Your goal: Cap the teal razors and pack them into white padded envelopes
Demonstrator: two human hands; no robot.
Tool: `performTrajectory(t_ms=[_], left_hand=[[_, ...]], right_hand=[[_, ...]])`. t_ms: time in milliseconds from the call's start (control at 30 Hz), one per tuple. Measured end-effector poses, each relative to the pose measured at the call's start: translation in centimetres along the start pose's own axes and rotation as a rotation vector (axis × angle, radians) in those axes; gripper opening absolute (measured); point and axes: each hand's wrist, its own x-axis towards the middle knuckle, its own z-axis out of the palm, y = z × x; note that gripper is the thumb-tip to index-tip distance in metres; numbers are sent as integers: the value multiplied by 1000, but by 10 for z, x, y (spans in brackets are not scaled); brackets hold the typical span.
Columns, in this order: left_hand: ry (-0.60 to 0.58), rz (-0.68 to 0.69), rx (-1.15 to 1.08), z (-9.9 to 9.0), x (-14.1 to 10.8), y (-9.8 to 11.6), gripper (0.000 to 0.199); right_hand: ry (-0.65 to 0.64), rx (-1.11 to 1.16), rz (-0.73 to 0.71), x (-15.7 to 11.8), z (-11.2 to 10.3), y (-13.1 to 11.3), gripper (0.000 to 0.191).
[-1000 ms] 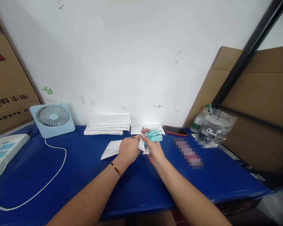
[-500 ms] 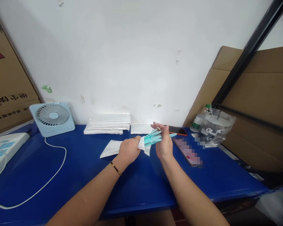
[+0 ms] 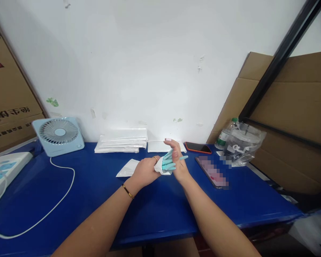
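Observation:
My left hand (image 3: pixel 146 170) is wrapped round a white plastic bag (image 3: pixel 127 169), whose closed end sticks out to the left of the fist. From the bag's open mouth, a bundle of slim turquoise sticks (image 3: pixel 168 162) points right; their exact kind is too small to make out. My right hand (image 3: pixel 179 162) is open, its palm against the ends of the sticks and its fingers stretched up and away. One stick juts out past the right thumb, further than the others.
A stack of white packets (image 3: pixel 121 141) and a flat white packet (image 3: pixel 160 146) lie by the wall. Two phones (image 3: pixel 198 147) are on the right, near a bottle (image 3: pixel 224 137) and a bagged cup (image 3: pixel 242 142). A blue fan (image 3: pixel 59 135) and power strip (image 3: pixel 9 171) stand left.
My right hand has moved left towards the bag. The turquoise sticks now show less length outside the mouth, and the bag's opening sits closer round them.

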Motion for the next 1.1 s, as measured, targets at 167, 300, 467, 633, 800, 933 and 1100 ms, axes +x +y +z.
performTrajectory(t_ms=[167, 300, 467, 633, 800, 933, 1100], left_hand=[[2, -15, 30, -2, 0, -4, 14], [7, 1, 63, 0, 1, -6, 13], [-5, 140, 0, 4, -1, -11, 18], [-68, 241, -61, -8, -4, -12, 17], [-136, 424, -164, -17, -10, -5, 21], [-194, 420, -22, -21, -35, -10, 52], [-45, 254, 96, -17, -103, -12, 86]], right_hand=[[-47, 163, 36, 4, -8, 2, 56], [106, 184, -41, 3, -14, -4, 63], [-364, -143, -72, -3, -5, -15, 34], [-417, -140, -68, -3, -30, -31, 35], [-555, -280, -152, -20, -61, -37, 32], [-662, -523, -288, -58, -60, -27, 14], [-814, -641, -244, -101, -58, -25, 19]])
